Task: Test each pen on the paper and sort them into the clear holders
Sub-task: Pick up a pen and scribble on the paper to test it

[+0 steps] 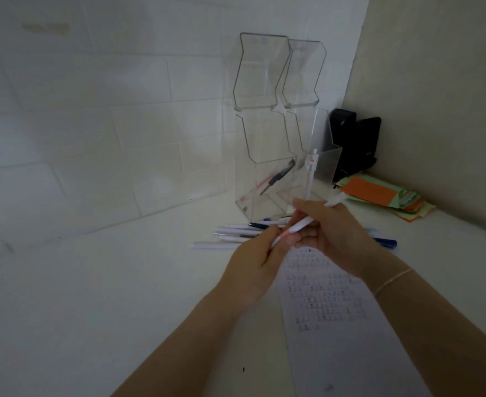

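3 white pens were held over the scribbled paper.
Right hand grasped all 3; left hand pinched 1 tip; slippage and mis-sorting into the clear holders were risked.

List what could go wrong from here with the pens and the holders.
1. The right hand holds several white pens at once while the left hand pinches one end; one may slip loose.
2. The tall clear holders stand right behind the hands; a bump might tip them.
3. Untested loose pens on the counter could roll.
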